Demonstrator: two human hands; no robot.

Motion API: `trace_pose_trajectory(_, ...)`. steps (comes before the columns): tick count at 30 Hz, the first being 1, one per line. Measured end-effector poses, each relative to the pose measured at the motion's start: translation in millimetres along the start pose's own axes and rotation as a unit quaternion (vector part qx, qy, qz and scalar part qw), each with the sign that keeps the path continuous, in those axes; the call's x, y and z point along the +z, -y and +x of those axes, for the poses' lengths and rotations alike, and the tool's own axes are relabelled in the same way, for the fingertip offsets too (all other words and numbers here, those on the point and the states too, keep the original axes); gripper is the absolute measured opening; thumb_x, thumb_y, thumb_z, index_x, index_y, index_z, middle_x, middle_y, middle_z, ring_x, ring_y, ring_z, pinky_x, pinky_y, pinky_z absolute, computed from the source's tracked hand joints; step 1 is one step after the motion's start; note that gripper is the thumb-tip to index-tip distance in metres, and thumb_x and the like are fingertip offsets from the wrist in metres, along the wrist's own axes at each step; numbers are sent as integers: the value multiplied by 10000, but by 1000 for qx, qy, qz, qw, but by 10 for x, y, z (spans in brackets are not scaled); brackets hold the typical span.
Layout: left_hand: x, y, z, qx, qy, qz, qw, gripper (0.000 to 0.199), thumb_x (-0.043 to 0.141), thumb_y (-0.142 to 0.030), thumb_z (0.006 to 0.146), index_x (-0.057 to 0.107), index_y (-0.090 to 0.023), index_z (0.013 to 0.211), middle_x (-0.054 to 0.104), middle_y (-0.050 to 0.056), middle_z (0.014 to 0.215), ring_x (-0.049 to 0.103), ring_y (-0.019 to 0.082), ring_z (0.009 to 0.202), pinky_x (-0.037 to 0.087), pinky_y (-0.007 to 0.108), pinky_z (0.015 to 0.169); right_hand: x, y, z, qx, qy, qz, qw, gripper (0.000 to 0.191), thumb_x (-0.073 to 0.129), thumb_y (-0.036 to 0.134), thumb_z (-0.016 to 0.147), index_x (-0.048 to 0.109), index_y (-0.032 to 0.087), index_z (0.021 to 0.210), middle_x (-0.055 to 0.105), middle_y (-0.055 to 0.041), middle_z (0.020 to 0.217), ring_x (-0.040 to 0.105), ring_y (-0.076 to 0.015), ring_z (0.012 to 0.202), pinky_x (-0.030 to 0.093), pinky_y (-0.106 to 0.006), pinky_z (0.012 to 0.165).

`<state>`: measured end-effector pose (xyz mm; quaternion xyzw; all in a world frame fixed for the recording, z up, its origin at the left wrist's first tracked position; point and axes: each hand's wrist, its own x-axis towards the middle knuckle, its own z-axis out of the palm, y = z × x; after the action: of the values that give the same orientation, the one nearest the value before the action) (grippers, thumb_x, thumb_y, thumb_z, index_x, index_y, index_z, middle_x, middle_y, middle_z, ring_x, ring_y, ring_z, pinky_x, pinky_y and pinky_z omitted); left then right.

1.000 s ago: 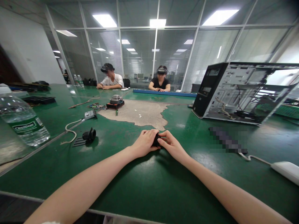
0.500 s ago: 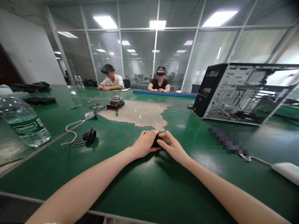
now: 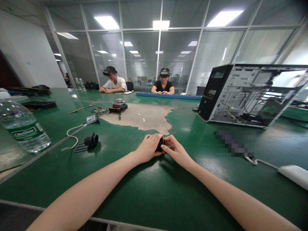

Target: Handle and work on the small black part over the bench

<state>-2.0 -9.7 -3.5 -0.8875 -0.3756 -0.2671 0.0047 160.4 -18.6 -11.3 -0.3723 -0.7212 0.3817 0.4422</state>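
Note:
Between my two hands, low over the green table (image 3: 134, 192), is a small black part (image 3: 159, 146), mostly covered by fingers, so its kind cannot be made out. My left hand (image 3: 149, 147) wraps it from the left, with the fingers over its top. From the other side my right hand (image 3: 173, 147) pinches it with thumb and fingertips. Left of my hands lies a black round part on a slotted bracket (image 3: 90, 141). Beyond it are a metal box with a pale cable (image 3: 92, 119) and a copper-and-metal cooler (image 3: 119, 105).
An opened computer case (image 3: 240, 99) stands at the right. Nearer are a blurred dark object (image 3: 232, 142) and a white device on a cable (image 3: 295, 175). A water bottle (image 3: 26, 131) stands at the left. Two people (image 3: 113, 81) sit across the table, behind a blue bar (image 3: 168, 95).
My hands keep the same grip on the black part, almost still. The whole view has shifted very slightly.

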Motion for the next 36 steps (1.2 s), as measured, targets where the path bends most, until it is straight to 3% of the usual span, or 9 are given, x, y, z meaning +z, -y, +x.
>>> trace_pose_trajectory(7,19,10,14,-5,1,-1,1000,573,617,-326,685,284,-205,1137,474,80,1115,454,232,1040,318,380,855,15,-59,45,19,-32,9,999,212,539,307,735,471,212,913,542,-34,952,565,-160,876,494,-289,700)
trace_pose_trajectory(12,19,8,9,1,-4,3,1000,554,620,-308,681,301,-202,1121,470,78,1134,458,227,1031,319,372,856,3,-68,23,32,-5,-11,999,274,516,307,752,486,212,1007,579,-53,964,565,-168,903,480,-320,763)
trace_pose_trajectory(18,16,2,12,4,-6,3,1000,545,611,-304,689,302,-197,1125,465,81,1132,457,225,1032,318,377,859,37,49,-24,-14,-34,-21,999,179,507,314,759,503,209,903,564,-26,912,567,-155,879,488,-276,708)
trace_pose_trajectory(22,11,-1,13,3,-2,-3,1000,548,604,-320,695,294,-205,1133,465,79,1126,449,225,1042,315,382,862,30,-9,28,-7,-58,-7,998,161,516,314,748,498,205,865,561,-23,895,567,-154,870,489,-268,686)
trace_pose_trajectory(28,2,-20,15,0,0,0,1000,543,604,-321,695,301,-200,1129,472,81,1122,458,227,1026,323,380,855,-11,-98,52,46,-14,6,999,258,514,330,750,497,203,975,582,-47,940,571,-157,844,486,-304,718)
trace_pose_trajectory(36,10,-11,16,4,-3,5,1000,542,612,-315,688,306,-203,1120,467,78,1123,454,229,1036,320,387,862,30,-11,29,5,-39,26,999,151,472,339,780,497,211,857,555,-4,825,561,-130,761,485,-261,647)
